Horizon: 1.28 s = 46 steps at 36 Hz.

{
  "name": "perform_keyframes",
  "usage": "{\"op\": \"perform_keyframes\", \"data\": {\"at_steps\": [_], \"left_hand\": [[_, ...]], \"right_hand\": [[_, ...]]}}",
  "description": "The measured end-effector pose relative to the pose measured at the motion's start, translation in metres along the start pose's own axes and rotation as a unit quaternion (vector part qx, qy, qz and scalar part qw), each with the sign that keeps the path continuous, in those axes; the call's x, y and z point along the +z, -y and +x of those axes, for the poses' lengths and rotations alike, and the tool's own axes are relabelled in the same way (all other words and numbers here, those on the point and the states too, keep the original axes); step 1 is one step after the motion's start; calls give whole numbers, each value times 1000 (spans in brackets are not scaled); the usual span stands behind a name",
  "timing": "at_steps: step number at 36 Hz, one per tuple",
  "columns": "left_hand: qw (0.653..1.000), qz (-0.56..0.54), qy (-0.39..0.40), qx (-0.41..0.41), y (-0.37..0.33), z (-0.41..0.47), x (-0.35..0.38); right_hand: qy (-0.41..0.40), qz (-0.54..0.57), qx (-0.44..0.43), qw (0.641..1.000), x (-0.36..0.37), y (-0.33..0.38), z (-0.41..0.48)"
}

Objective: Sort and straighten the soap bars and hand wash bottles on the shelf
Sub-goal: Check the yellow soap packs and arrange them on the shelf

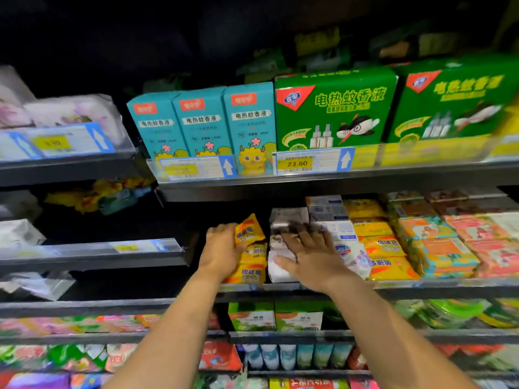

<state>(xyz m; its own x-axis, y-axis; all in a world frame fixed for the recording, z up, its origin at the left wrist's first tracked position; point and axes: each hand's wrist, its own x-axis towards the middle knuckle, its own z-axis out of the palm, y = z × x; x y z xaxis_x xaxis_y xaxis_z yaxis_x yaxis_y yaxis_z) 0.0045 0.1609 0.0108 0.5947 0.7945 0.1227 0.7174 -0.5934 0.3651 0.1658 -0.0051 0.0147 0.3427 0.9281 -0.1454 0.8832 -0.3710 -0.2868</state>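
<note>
Pale wrapped packs (70, 110): lay on the upper shelf at far left, blurred, behind a yellow price label.
Teal boxes (202, 122): three stood upright side by side on the upper shelf, touching one another.
Left hand (222, 254): reached into the soap shelf (421, 284), its fingers curled round the left side of the yellow soap packets (251, 259).
Yellow soap packets: stacked at the left end of the row, the top one tilted up on its corner and the lower ones lying flat at the shelf's front edge.
White soap bars (280, 272): piled just right of the yellow packets, touching them, on the same shelf.
Right hand (311, 256): lay flat on the white soap bars with straight, spread fingers; it was blurred and grasped nothing.
Green boxes (334, 108): stood upright on the upper shelf right of the teal ones, above a tag reading 23.80 (297, 163).
Second yellow stack (379, 245): sat right of the hand, beyond a white-and-blue pack.
Orange packs (438, 248): stacked beside that, with pink ones further right.
</note>
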Motion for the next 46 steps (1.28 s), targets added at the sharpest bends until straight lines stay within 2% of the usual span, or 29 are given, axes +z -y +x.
{"op": "perform_keyframes", "data": {"at_steps": [5,8,13,18,23,27,29,32,34,36,39,43,46], "left_hand": [[997,69,14,16,-3,18,9],[993,97,52,47,8,34,18],[981,78,148,98,8,43,21],[974,87,205,48,2,23,26],[981,56,186,4,-12,3,23],[989,-32,138,-40,-19,-8,17],[993,-59,82,-63,-26,-13,16],[994,-98,10,-52,-52,-18,16],[994,-102,-17,-25,-80,-21,14],[995,-89,-31,14,-112,-24,16],[997,-59,3,44,-153,-21,23],[991,80,77,75,-174,-7,45],[988,113,80,70,-173,-13,67]], "right_hand": [[-22,-9,2,1000,5,-5,3],[-19,1,1,1000,8,-8,6],[-15,6,-11,1000,5,-10,4],[-17,3,-22,1000,4,-9,3],[47,13,-44,998,-10,-11,5],[95,63,-114,987,-41,-33,3],[90,113,-117,983,-56,-48,-4],[51,177,-75,980,-70,-77,-13],[26,156,-48,986,-76,-100,-16],[-9,90,-37,995,-80,-123,-19],[-22,92,5,995,-84,-157,-21],[-13,-9,54,998,-89,-189,-14],[-16,14,63,998,-93,-201,-6]]}}
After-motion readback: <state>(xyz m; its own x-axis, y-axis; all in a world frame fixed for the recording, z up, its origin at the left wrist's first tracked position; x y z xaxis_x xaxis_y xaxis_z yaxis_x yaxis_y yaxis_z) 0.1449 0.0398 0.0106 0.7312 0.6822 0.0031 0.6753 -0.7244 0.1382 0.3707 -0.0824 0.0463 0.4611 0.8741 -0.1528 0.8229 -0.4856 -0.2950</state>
